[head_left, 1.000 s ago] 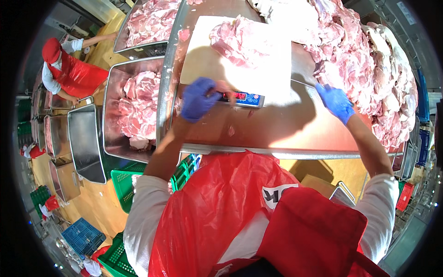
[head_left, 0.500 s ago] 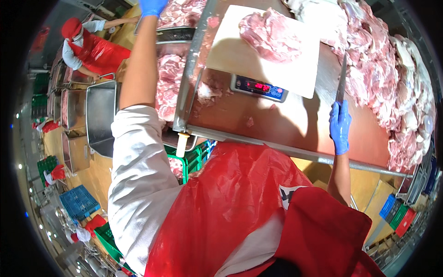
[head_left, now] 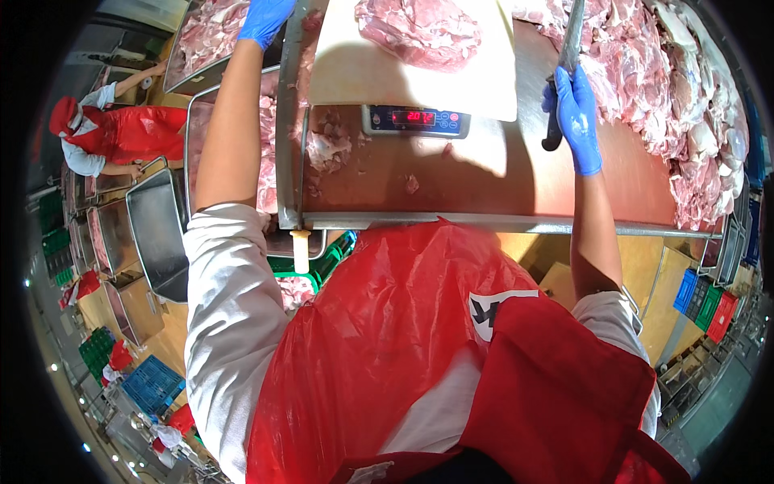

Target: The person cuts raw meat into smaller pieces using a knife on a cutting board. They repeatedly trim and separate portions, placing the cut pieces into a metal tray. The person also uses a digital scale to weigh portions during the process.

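Observation:
My right hand (head_left: pixel 577 121), in a blue glove, is closed round a knife (head_left: pixel 572 40). The blade points away from me, and the dark handle end shows left of the palm. This hand is above the steel table (head_left: pixel 484 173), beside a heap of raw meat (head_left: pixel 637 73). My left hand (head_left: pixel 264 22), also gloved in blue, reaches far left over the meat trays; its fingers are cut off by the upper edge. Between the hands, a piece of meat (head_left: pixel 419 32) lies on a white board (head_left: pixel 347 81), which sits on a scale (head_left: pixel 415 119) with a lit red display.
Meat scraps (head_left: pixel 326 149) lie left of the scale. Metal trays of meat (head_left: pixel 211 40) stand beyond the table's left edge, with an empty metal tub (head_left: pixel 157 230) further left. A co-worker in a red apron (head_left: pixel 133 133) works there. A green crate (head_left: pixel 326 262) sits below the table.
The view has turned, and the table now lies squarer and higher in it. The knife's handle end has come into sight beside my right hand. My left arm still reaches out to the far left.

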Demonstrator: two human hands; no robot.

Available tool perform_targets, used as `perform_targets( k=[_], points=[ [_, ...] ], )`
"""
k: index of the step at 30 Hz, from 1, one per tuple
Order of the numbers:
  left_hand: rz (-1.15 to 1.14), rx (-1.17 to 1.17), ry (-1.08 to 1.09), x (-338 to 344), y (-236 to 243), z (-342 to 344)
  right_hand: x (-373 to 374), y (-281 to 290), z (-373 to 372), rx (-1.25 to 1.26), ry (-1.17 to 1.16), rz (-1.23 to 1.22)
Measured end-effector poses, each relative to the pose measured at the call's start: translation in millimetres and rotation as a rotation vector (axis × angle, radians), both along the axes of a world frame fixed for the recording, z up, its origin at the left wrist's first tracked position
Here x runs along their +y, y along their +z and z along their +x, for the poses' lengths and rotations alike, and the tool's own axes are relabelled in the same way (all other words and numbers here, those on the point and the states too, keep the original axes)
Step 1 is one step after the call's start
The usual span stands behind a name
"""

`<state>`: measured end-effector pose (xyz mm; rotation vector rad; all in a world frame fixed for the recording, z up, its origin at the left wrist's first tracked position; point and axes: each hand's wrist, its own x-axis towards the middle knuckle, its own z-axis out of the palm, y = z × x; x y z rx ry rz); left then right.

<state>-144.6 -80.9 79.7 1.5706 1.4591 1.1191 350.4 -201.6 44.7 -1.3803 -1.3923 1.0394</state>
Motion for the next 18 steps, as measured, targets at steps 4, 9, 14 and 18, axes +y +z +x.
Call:
perform_targets(
  k=[4, 9, 14, 18],
  points=[
    [0.036, 0.164, 0.09, 3, 0, 35, 31, -18, -8, 0.065, 0.021, -0.068],
    [-0.391, -0.16, -0.051, -17, 9, 109, 70, -41, -28, 0.367, 0.188, -0.283],
    [-0.499, 0.195, -0.335, 6, -22, 126, 79, -50, -66, 0.378, 0.334, -0.318],
    [-0.256, 0.355, -0.504, 47, -46, 143, 40, -33, -97, 0.181, 0.266, -0.218]
  ],
)
